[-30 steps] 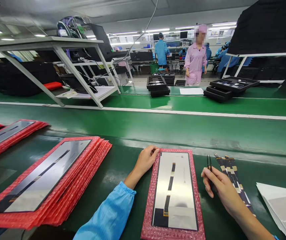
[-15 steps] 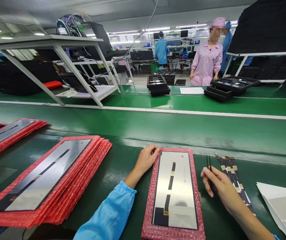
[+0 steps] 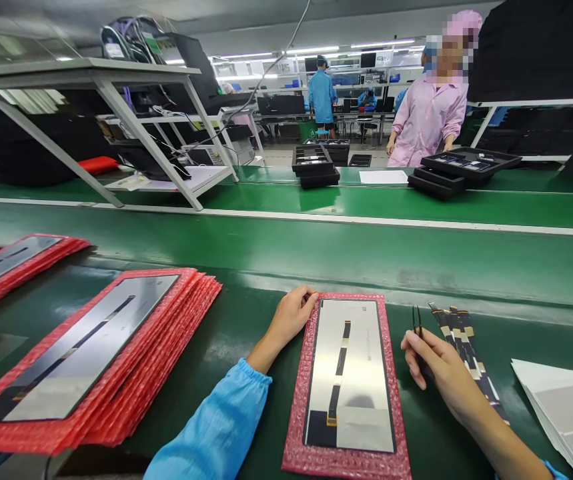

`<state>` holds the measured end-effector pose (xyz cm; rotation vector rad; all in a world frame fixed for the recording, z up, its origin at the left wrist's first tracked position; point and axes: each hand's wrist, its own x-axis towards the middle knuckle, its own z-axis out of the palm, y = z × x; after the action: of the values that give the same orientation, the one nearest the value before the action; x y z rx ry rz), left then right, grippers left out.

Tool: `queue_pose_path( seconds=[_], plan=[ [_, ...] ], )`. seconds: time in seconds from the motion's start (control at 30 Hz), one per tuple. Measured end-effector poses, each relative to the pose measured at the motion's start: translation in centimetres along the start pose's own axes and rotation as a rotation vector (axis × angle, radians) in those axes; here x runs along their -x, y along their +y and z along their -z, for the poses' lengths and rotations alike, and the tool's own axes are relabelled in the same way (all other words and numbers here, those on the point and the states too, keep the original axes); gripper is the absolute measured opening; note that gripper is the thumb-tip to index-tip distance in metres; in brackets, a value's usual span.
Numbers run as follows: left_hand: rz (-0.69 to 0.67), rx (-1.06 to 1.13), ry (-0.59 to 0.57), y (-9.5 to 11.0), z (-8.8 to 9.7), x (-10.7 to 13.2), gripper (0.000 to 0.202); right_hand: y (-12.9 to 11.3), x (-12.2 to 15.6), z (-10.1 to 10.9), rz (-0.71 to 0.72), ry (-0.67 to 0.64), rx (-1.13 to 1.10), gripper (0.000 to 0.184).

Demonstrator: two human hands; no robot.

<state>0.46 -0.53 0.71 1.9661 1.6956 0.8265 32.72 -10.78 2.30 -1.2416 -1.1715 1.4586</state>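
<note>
A flat grey display panel (image 3: 353,363) with a thin dark flex strip down its middle lies on a red bubble-wrap pad (image 3: 300,400) on the dark green bench in front of me. My left hand (image 3: 291,317) rests at the pad's upper left corner, fingers curled on its edge. My right hand (image 3: 439,370) lies on the bench just right of the pad and holds black tweezers (image 3: 417,321), tips pointing away from me. Several dark flex cable strips (image 3: 469,353) lie fanned out beside that hand.
A stack of red pads topped by another panel (image 3: 91,353) sits at my left, with a further stack (image 3: 11,263) beyond it. White sheets (image 3: 561,407) lie at the right. Past a green conveyor (image 3: 316,247), black trays (image 3: 459,170) and a person in pink (image 3: 429,113).
My hands have hardly moved. The person in pink has walked to the right, up to the black trays. The view has shifted slightly.
</note>
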Motion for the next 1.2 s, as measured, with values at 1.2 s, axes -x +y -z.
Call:
queue_pose_path(
  seconds=[1.2],
  plan=[
    [-0.04, -0.051, 0.011, -0.6, -0.4, 0.0, 0.017, 1.1, -0.5, 0.2, -0.011, 0.043, 0.056, 0.042]
  ],
)
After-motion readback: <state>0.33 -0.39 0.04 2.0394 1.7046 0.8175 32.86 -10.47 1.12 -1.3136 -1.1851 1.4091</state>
